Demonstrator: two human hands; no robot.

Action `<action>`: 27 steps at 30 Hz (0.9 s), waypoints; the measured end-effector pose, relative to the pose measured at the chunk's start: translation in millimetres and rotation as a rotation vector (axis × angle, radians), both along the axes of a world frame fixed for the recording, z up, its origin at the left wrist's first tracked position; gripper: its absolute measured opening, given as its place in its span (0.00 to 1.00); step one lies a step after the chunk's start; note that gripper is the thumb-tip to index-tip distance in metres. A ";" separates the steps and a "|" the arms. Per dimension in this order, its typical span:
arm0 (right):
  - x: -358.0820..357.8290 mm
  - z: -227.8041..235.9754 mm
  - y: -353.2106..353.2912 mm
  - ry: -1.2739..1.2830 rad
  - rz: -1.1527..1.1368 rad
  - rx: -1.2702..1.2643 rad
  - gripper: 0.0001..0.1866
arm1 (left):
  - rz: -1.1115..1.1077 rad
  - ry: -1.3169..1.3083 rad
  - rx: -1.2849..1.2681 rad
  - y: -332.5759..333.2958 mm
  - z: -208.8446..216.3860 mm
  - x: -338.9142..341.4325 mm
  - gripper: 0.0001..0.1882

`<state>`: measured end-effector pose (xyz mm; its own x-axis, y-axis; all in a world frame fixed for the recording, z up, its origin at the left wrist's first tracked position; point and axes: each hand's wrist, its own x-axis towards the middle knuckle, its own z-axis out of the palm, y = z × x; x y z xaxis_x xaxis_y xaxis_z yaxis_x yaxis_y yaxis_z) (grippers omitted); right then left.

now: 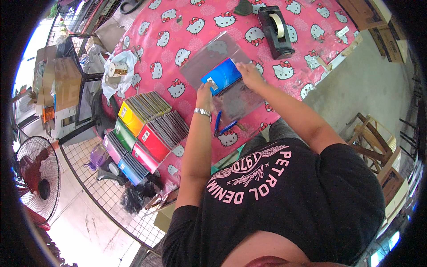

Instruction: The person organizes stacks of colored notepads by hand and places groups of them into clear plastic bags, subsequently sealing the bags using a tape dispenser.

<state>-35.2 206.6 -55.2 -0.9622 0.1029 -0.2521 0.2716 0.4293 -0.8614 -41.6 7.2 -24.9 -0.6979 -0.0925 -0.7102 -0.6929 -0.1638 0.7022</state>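
A blue spiral-bound notebook point(226, 73) lies flat over a sheet of clear plastic point(240, 101) on the table. My left hand point(204, 93), with a metal-band watch on its wrist, grips the notebook's lower left corner, thumb on the cover. At the opposite end, my right hand point(251, 76) pinches the upper right edge. Just below the plastic, close to my body, rests a blue-handled tool point(218, 123) with its handles spread; its working end is hard to make out. Left of my left forearm stand stacks of spiral notebooks point(151, 138) with yellow, red, green, pink, purple and blue covers.
The table has a pink patterned cover point(195, 42). A black tape dispenser point(275, 35) stands at the far right. At the left edge a roll point(117, 70) sits in a white plastic bag. Beyond are a standing fan point(40, 182), cardboard boxes point(62, 80) and a wooden frame point(373, 142).
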 end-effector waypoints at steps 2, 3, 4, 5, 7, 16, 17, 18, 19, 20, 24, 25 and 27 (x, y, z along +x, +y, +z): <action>31.5 3.8 -7.7 0.451 -0.272 0.188 0.22 | 0.143 0.093 -0.059 -2.4 1.0 18.3 0.13; 50.6 3.6 -12.6 0.487 -0.048 0.226 0.19 | -0.076 0.166 -0.260 -17.5 -9.6 33.1 0.14; 72.6 1.8 -18.4 0.519 0.179 0.261 0.17 | -0.295 0.233 -0.463 -42.2 -28.9 55.7 0.15; 85.3 -0.9 -21.6 0.541 0.402 0.294 0.15 | -0.524 0.290 -0.660 -58.8 -37.8 78.9 0.16; 88.0 -4.8 -20.2 0.446 0.727 0.408 0.14 | -0.753 0.423 -1.038 -46.8 -24.0 127.5 0.14; 84.7 -4.7 -34.2 0.470 0.994 0.518 0.11 | -0.452 0.354 -0.910 -70.9 -18.5 178.9 0.11; 86.7 -3.1 -35.8 0.491 0.982 0.516 0.11 | -0.453 0.363 -0.915 -72.2 -17.1 180.0 0.11; 86.0 -4.1 -37.6 0.461 1.001 0.528 0.12 | -0.475 0.401 -0.902 -75.4 -21.1 182.4 0.11; 84.7 -4.5 -40.2 0.431 1.019 0.540 0.12 | -0.497 0.439 -0.887 -78.8 -26.9 185.0 0.11; 83.4 -2.6 -42.6 0.398 1.035 0.552 0.13 | -0.522 0.476 -0.872 -78.3 -24.9 183.8 0.11; 83.4 3.2 -41.7 0.341 0.946 0.498 0.11 | -0.497 0.424 -0.852 -66.8 -14.5 173.4 0.12; 83.3 0.0 -41.7 0.369 0.953 0.515 0.11 | -0.495 0.410 -0.847 -64.0 -10.6 170.0 0.12; 80.8 -1.6 -43.7 0.362 0.940 0.524 0.10 | -0.501 0.422 -0.849 -64.2 -10.0 167.6 0.12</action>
